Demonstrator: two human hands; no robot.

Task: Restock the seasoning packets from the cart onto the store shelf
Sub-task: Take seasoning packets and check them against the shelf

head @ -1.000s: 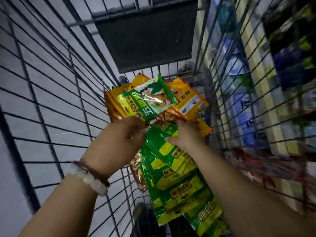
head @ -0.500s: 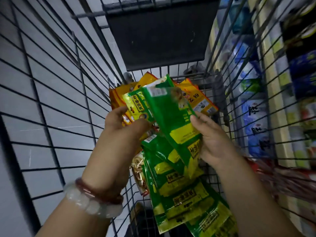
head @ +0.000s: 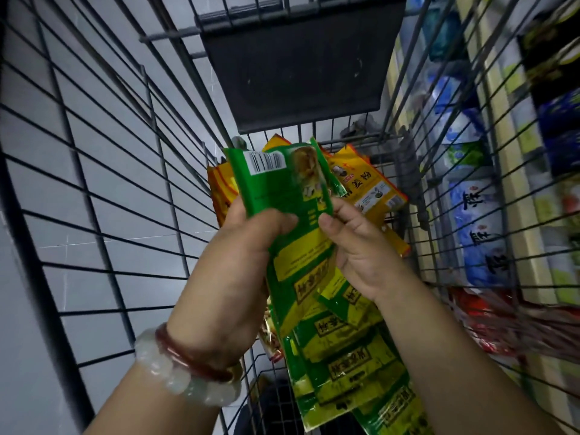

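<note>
Evidently I have both hands, left hand [head: 248,246] and right hand [head: 361,246], clamped on green packets [head: 282,189], gathering a bundle above the cart [head: 94,183] for shelving.

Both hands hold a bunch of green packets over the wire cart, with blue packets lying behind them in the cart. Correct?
Not quite. In the head view the packets behind the green packets in the cart are orange, not blue. Both the left hand and right hand do hold the bunch.

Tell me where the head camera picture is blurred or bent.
Head view: the store shelf at right is smeared by motion blur; the cart wires bow outward from wide-angle distortion; the green packets held by both hands are fairly sharp, barcode visible; lighting is dim and bluish.
</note>
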